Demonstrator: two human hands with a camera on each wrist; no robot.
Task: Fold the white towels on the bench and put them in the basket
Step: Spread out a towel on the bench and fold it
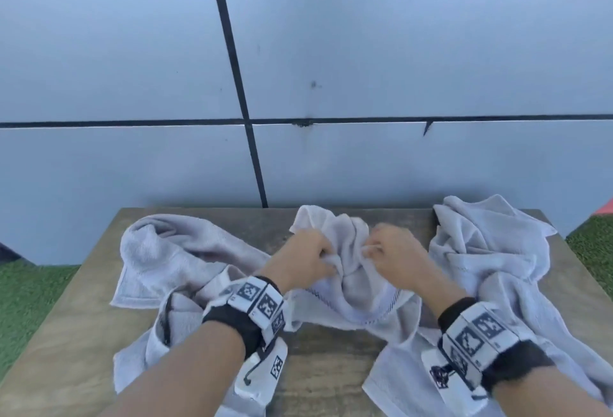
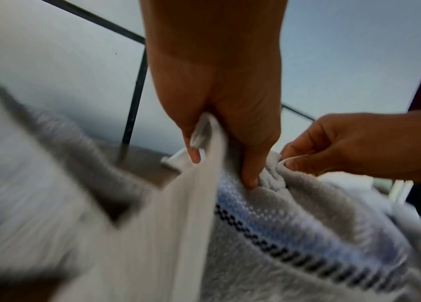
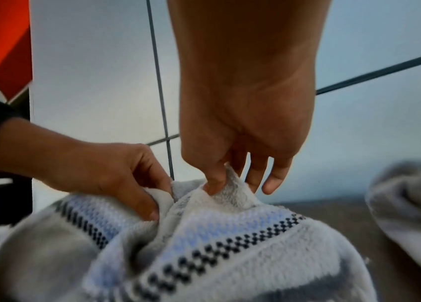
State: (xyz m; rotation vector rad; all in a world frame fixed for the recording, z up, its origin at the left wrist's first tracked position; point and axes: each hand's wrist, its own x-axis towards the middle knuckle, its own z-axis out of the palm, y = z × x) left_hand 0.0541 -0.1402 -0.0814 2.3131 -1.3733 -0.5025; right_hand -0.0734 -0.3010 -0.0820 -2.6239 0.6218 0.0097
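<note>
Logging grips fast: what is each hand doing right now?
Left hand: pinches the middle towel.
Right hand: pinches the same towel.

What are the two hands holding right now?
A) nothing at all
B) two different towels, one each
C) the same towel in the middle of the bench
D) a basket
C: the left hand and the right hand both pinch bunched folds of the middle towel, the one with the dark dotted stripe, on the bench.
</note>
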